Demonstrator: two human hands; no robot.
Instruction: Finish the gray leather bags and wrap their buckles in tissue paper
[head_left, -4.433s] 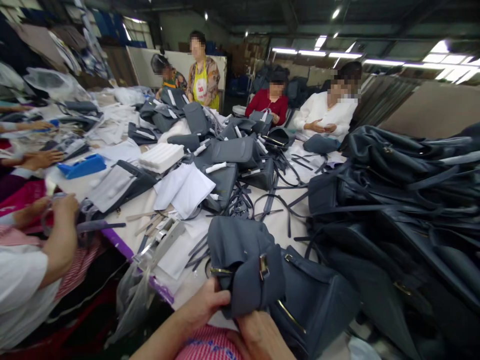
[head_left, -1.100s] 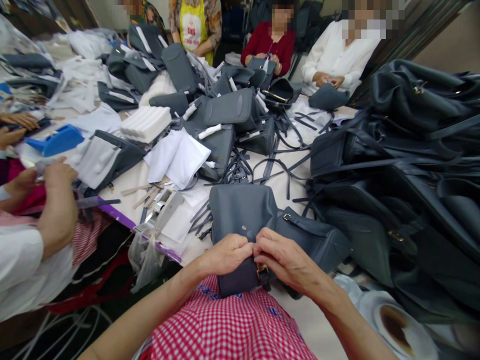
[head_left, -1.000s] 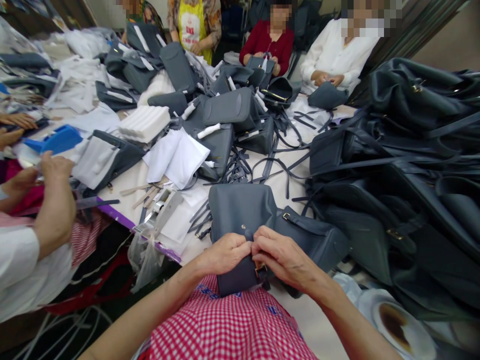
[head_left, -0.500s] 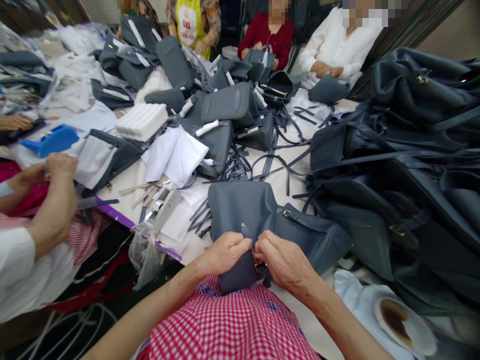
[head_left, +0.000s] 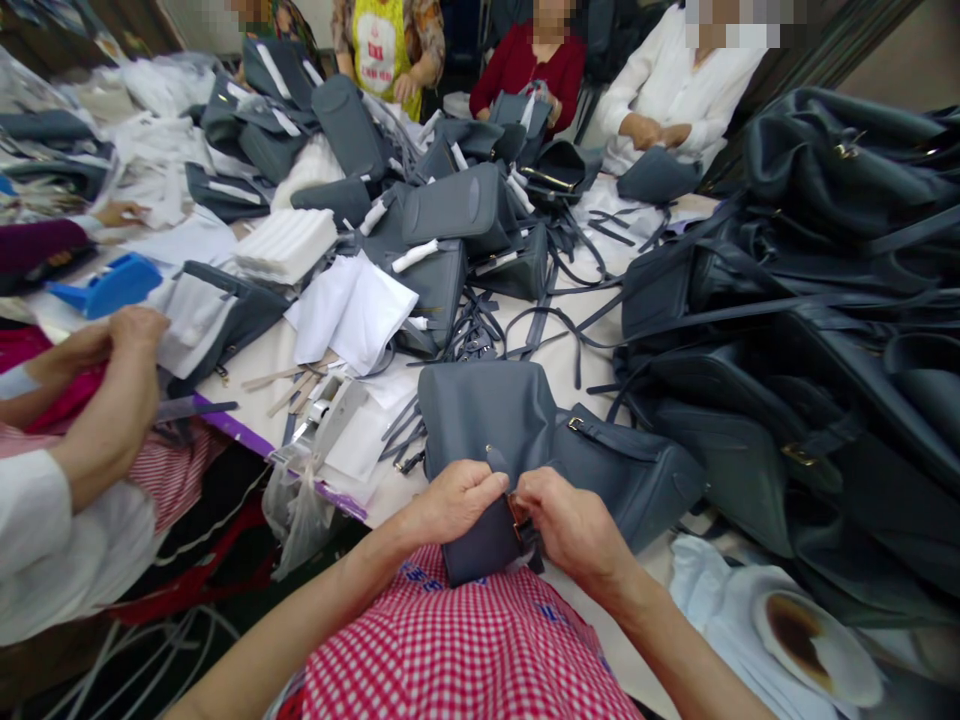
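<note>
- The grey bag [head_left: 484, 405] lies at lower centre of the frame, its near end over my checked apron [head_left: 450, 650].
- My left hand [head_left: 457, 498] pinches its front, a strap tip [head_left: 496, 459] showing above.
- My right hand [head_left: 568, 512] pinches it beside the gold buckle [head_left: 514, 510]; exactly which part is hidden.

Cream-topped desk [head_left: 251, 409], purple strip [head_left: 232, 428] along near left edge. Pale wall [head_left: 199, 25] at back left; brownish panel [head_left: 907, 62] (wall or board, cannot tell) upper right. Dark space under desk. Light soft, diffuse.
</note>
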